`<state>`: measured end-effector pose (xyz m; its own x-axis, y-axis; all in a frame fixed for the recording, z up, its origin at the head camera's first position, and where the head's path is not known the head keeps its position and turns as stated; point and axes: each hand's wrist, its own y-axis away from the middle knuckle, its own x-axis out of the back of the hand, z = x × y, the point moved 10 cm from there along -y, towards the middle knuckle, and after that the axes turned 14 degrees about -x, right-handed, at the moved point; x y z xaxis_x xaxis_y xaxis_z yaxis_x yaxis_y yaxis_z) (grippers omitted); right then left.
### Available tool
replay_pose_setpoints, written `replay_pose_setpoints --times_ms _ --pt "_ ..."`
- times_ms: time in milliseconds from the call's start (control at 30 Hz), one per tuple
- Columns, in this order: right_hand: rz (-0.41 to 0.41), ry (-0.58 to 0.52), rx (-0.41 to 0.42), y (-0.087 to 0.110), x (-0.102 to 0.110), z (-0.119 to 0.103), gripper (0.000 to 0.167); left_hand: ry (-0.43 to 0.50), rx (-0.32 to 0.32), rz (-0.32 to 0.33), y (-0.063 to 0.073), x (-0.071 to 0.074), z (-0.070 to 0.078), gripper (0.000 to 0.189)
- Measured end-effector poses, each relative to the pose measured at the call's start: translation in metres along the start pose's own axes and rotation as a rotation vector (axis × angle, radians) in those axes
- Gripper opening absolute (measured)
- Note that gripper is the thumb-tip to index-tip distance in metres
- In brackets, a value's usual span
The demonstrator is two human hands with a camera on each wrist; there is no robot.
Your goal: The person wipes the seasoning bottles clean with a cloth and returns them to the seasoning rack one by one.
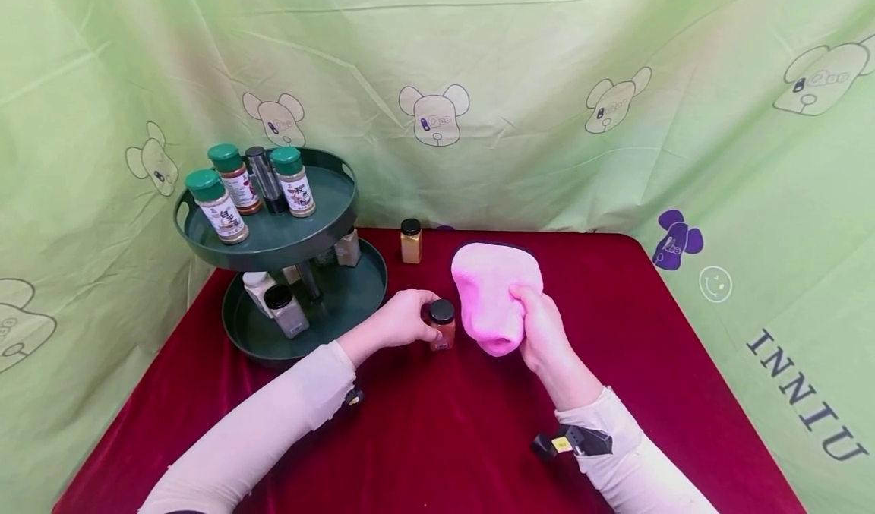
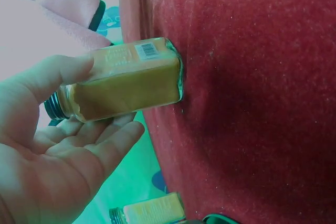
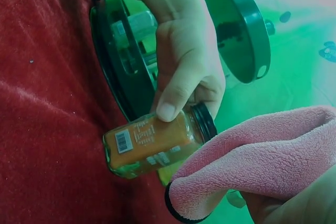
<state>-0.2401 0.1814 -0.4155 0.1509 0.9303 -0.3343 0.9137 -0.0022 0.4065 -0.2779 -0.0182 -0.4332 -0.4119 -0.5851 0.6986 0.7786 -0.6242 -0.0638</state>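
Observation:
My left hand pinches a square glass spice jar with a black lid and orange-red powder inside. Its thumb lies along the jar's side in the left wrist view, where a barcode label shows on the glass. The jar's base is at the red cloth; whether it touches is hard to tell. A pink towel with a dark edge hangs folded in my right hand, thumb on top of it. In the right wrist view the towel is close beside the jar's lid.
A dark green two-tier round rack stands at the left. Several green-capped and black-capped bottles sit on its upper tier, more jars below. Another black-lidded jar with yellowish powder stands near the back edge of the red-covered table. A green curtain hangs behind.

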Motion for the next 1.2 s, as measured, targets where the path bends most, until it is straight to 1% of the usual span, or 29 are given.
replay_pose_setpoints --times_ms 133,233,367,467,533,600,667,733,867,933,1000,1067,1200 --pt "-0.008 0.011 0.001 0.001 -0.007 0.003 0.010 -0.019 -0.016 -0.010 0.000 0.001 0.003 0.042" --pt "-0.010 0.033 -0.008 0.001 -0.014 0.010 0.012 -0.034 -0.020 -0.017 -0.001 0.000 0.004 0.039" --pt "0.006 0.119 -0.002 -0.001 -0.020 0.025 0.013 -0.041 -0.025 -0.031 -0.001 -0.001 0.005 0.033" --pt "0.047 0.207 0.014 -0.007 -0.019 0.036 0.012 -0.051 -0.034 -0.027 -0.001 0.000 0.005 0.029" --pt "0.065 0.249 0.001 -0.012 -0.018 0.045 0.012 -0.056 -0.043 -0.014 -0.001 0.002 0.006 0.029" --pt "0.075 0.259 -0.029 -0.018 -0.017 0.053 0.011 -0.064 -0.050 -0.003 -0.002 0.003 0.006 0.030" --pt "0.072 0.240 -0.060 -0.020 -0.016 0.057 0.010 -0.069 -0.055 0.002 -0.002 0.003 0.006 0.032" --pt "0.070 0.190 -0.072 -0.019 -0.015 0.054 0.010 -0.068 -0.050 0.001 -0.003 0.001 0.004 0.033" --pt "0.059 0.075 -0.038 -0.008 -0.017 0.033 0.010 -0.052 -0.032 0.000 -0.002 -0.001 0.002 0.033" --pt "0.044 0.039 -0.020 -0.003 -0.019 0.024 0.010 -0.044 -0.025 0.004 -0.002 -0.002 0.001 0.033" --pt "0.040 0.026 -0.012 -0.003 -0.020 0.023 0.010 -0.027 -0.016 0.008 -0.001 -0.001 0.001 0.033" --pt "0.045 0.027 -0.024 -0.007 -0.019 0.030 0.010 -0.015 -0.012 0.015 0.000 -0.001 0.000 0.034" --pt "0.053 0.043 -0.084 -0.022 -0.010 0.059 0.007 -0.014 -0.012 0.023 -0.001 0.000 -0.002 0.038"
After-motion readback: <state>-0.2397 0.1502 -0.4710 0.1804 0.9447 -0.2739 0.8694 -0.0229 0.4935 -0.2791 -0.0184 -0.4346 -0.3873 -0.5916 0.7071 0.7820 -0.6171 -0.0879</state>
